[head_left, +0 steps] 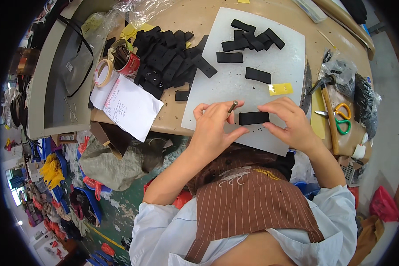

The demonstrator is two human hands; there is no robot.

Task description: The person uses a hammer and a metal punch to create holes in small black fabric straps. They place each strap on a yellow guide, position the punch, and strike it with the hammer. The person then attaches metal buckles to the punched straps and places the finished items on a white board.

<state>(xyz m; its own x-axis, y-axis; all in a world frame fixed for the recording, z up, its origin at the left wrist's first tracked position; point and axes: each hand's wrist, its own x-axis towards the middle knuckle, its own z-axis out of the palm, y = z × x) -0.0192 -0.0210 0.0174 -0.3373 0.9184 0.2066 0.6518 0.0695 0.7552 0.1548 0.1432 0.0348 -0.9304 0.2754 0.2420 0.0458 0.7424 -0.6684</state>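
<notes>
A short black band (253,118) lies flat on the white cutting board (204,102) in front of me. My right hand (293,120) grips its right end, forefinger at the upper corner and thumb at the lower one. In the curled fingers of my left hand (213,126) is a slim metal punch (232,106), while that thumb points toward the band's lower left corner. Just beyond the hands are a yellow card with small holes (280,89) and another folded black band (258,75). Small dark bits are scattered over the board.
Several black bands (248,42) lie at the board's far side. Left of it is a heap of black strips (168,57), with a red tin (127,66), tape roll (103,73) and notebook (131,106). A hammer (330,115) and scissors (342,119) lie at the right.
</notes>
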